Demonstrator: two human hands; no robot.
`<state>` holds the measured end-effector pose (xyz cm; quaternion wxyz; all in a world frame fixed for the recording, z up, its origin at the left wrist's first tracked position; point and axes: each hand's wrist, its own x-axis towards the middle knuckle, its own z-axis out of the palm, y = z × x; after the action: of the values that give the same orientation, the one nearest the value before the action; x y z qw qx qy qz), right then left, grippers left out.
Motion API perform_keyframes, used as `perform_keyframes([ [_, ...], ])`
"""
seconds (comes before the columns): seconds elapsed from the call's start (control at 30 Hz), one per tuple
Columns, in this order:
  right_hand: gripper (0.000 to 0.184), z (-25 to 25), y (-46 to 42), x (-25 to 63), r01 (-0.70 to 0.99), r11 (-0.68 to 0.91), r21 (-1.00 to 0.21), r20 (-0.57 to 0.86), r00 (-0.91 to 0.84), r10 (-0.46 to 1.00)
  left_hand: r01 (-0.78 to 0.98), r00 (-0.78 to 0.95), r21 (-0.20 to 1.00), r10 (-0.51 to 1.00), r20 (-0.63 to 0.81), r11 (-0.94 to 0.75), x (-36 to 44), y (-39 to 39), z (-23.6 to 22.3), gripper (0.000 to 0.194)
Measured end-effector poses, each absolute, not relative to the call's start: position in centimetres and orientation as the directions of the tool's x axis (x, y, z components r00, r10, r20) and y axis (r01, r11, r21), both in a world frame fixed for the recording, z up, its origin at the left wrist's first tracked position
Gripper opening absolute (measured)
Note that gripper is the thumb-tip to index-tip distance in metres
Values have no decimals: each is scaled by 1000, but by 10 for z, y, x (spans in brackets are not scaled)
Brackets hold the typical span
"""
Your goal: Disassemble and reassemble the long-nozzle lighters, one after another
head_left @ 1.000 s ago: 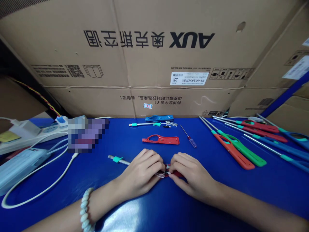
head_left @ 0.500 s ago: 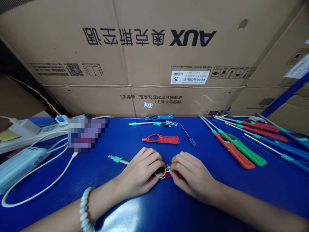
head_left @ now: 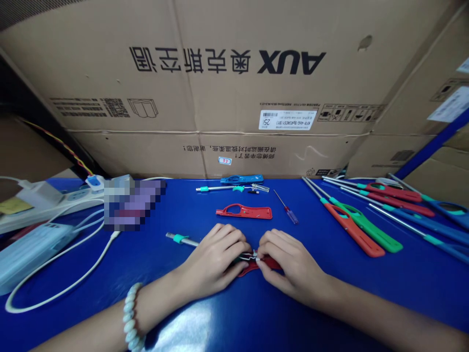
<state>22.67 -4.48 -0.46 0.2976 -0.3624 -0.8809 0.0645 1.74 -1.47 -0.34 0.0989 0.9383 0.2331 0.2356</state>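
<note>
Both hands meet over an opened long-nose lighter, whose red handle half (head_left: 249, 269) lies on the blue table. My left hand (head_left: 220, 256), with closed fingers, grips the lighter's left part; its metal tube (head_left: 190, 242) with a teal collar sticks out to the left. Thin white wires (head_left: 245, 257) run between the fingertips of the two hands. My right hand (head_left: 293, 264) is closed, its fingertips pinching at the wire end over the handle half. Fingers hide much of the inside. Beyond the hands lies another red handle half (head_left: 245, 212).
A purple screwdriver (head_left: 286, 208), a blue handle half (head_left: 242, 179) and a loose lighter tube (head_left: 218, 188) lie behind. Several lighters, including an orange one (head_left: 354, 230), lie right. A power bank (head_left: 36, 252) with cables is left. A cardboard box (head_left: 227, 98) walls the back.
The white wire loop that bulged toward me now lies straighter over the handle half, and more red plastic shows. The right fingertips have shifted slightly left.
</note>
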Motion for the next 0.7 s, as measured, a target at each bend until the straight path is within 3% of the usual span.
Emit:
perform_keyframes([
  [0.37, 11, -7, -43, 227, 545, 691, -475, 416, -554, 722, 399, 776, 317, 501, 384, -860, 17, -14, -5, 13],
  [0.57, 12, -10, -41, 227, 532, 690, -490, 446, -527, 724, 375, 779, 377, 508, 368, -847, 12, -12, 1, 30],
  [0.7, 12, -9, -42, 227, 565, 699, -438, 466, -523, 714, 349, 804, 376, 480, 350, -858, 6, -7, 9, 16],
])
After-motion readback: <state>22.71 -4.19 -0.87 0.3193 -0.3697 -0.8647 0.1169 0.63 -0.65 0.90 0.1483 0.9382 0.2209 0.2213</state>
